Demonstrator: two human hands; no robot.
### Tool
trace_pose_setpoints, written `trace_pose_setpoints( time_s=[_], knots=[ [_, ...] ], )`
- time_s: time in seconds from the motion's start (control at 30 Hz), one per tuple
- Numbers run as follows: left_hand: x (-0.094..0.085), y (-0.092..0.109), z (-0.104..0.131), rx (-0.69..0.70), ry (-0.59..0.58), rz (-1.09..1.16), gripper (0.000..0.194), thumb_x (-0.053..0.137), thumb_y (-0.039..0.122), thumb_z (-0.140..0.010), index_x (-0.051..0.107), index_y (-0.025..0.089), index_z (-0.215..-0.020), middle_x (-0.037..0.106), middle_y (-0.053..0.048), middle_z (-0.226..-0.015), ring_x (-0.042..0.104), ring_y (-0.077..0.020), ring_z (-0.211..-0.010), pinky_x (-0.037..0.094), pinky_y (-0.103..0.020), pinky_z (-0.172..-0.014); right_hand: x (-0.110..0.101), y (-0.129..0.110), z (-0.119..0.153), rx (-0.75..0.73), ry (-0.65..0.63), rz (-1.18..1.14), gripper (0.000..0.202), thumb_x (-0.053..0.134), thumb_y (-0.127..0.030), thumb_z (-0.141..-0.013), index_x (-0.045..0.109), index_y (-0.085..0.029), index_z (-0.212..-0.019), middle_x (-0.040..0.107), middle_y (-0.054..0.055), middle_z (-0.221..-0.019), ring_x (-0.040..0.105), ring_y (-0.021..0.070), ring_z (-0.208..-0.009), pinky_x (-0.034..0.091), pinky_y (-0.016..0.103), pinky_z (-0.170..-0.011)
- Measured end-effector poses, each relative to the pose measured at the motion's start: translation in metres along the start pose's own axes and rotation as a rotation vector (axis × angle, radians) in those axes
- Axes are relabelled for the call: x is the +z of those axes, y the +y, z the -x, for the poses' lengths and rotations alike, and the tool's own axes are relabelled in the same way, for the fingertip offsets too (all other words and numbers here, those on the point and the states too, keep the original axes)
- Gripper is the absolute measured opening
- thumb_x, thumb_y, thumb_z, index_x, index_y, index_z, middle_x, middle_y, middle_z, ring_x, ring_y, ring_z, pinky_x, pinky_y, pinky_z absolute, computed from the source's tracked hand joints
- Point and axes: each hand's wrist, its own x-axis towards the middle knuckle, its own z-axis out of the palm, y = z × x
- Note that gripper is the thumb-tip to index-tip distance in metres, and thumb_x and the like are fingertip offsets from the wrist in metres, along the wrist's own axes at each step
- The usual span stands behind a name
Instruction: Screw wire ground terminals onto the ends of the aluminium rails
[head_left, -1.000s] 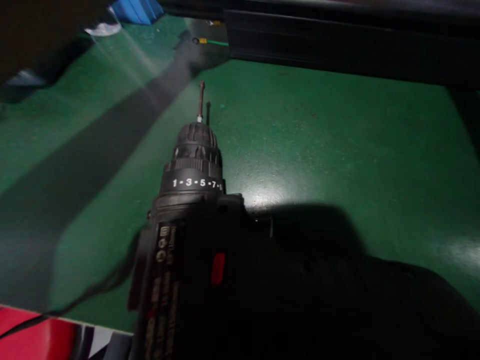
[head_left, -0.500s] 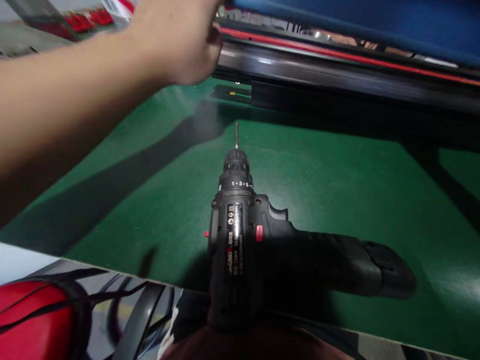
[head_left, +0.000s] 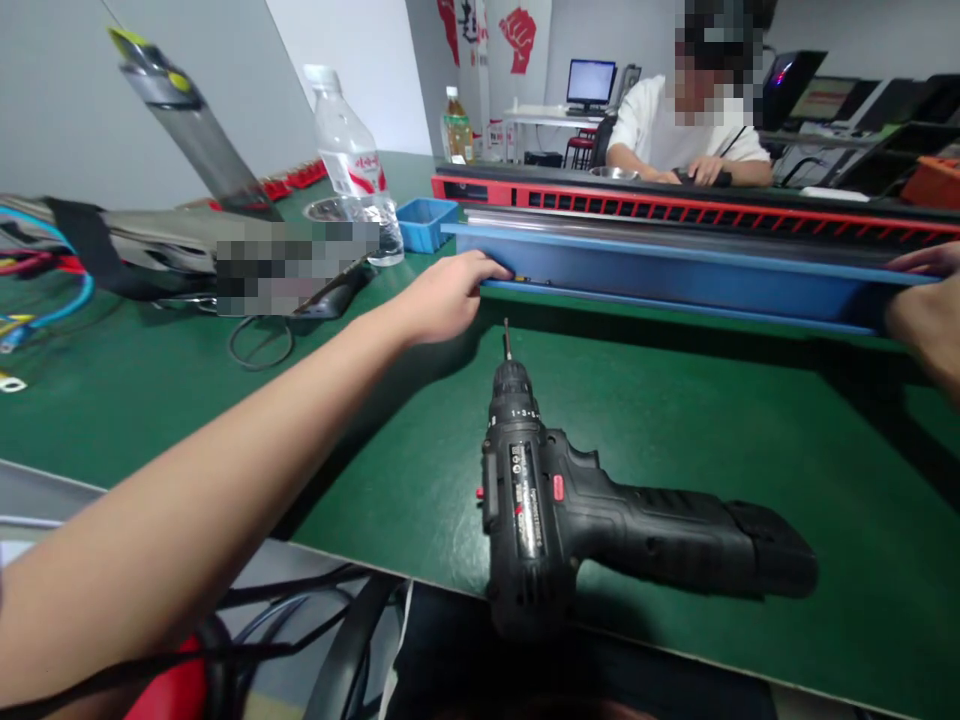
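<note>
A long blue channel-shaped piece [head_left: 660, 275] lies across the far middle of the green table, its open side facing me. My left hand [head_left: 454, 297] is closed at its left end, fingers on the lower edge. At the right edge of the picture my right hand [head_left: 930, 315], partly cut off, grips the piece's other end with fingers over the top. A small yellow-tipped item [head_left: 521, 279] sits inside near my left fingers. Nearer me, a black cordless drill [head_left: 529, 490] lies on its side, its bit pointing at the blue piece; neither hand touches it.
Behind the blue piece runs a red-and-black slotted rail [head_left: 675, 205]. A water bottle [head_left: 352, 160], a blue bin [head_left: 426, 224], a grey bag [head_left: 150, 240] and a tea bottle [head_left: 457, 128] stand at left and back. Across the table sits a person in white [head_left: 690, 130].
The view has tilted up, bringing in the far side of the table. The blue piece now sits lower in the picture, its inner side facing me, with both hands at its ends.
</note>
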Motion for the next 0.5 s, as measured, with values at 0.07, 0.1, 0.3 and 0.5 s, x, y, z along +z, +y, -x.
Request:
trace_pose_setpoints(
  time_s=[0.07, 0.1, 0.3, 0.5],
  knots=[
    [0.009, 0.002, 0.001, -0.017, 0.005, 0.002, 0.057, 0.041, 0.007, -0.079, 0.067, 0.018, -0.128, 0.066, -0.007, -0.129, 0.061, -0.0232, -0.121, 0.046, -0.042, -0.112, 0.000, -0.005, 0.014, 0.077, -0.082, -0.041, 0.045, 0.058, -0.006, -0.068, 0.080, -0.014, -0.107, 0.060, 0.008, -0.067, 0.022, 0.0140, -0.058, 0.025, 0.040, -0.066],
    [0.014, 0.003, 0.003, -0.020, 0.004, 0.004, 0.056, 0.041, 0.008, -0.079, 0.067, 0.018, -0.128, 0.066, -0.008, -0.128, 0.061, -0.0233, -0.121, 0.046, -0.042, -0.113, -0.001, -0.007, 0.019, 0.092, -0.099, -0.053, 0.048, 0.057, -0.004, -0.066, 0.080, -0.014, -0.107, 0.062, 0.009, -0.070, 0.020, 0.0141, -0.058, 0.026, 0.040, -0.067],
    [0.028, 0.004, 0.008, 0.035, -0.054, 0.027, 0.057, 0.043, 0.010, -0.079, 0.067, 0.016, -0.130, 0.067, -0.010, -0.128, 0.062, -0.0237, -0.122, 0.047, -0.041, -0.113, 0.000, -0.012, 0.033, 0.092, -0.105, -0.106, 0.054, 0.053, -0.004, -0.061, 0.077, -0.012, -0.110, 0.064, 0.009, -0.077, 0.023, 0.0165, -0.058, 0.032, 0.037, -0.071],
    [0.030, -0.002, 0.007, 0.021, -0.059, 0.003, 0.056, 0.041, 0.009, -0.080, 0.068, 0.015, -0.129, 0.069, -0.009, -0.129, 0.063, -0.0235, -0.122, 0.047, -0.041, -0.114, 0.009, -0.010, 0.039, 0.096, -0.061, -0.152, 0.048, 0.051, -0.007, -0.063, 0.075, -0.014, -0.104, 0.060, 0.007, -0.075, 0.026, 0.0195, -0.061, 0.036, 0.035, -0.073]
  ],
)
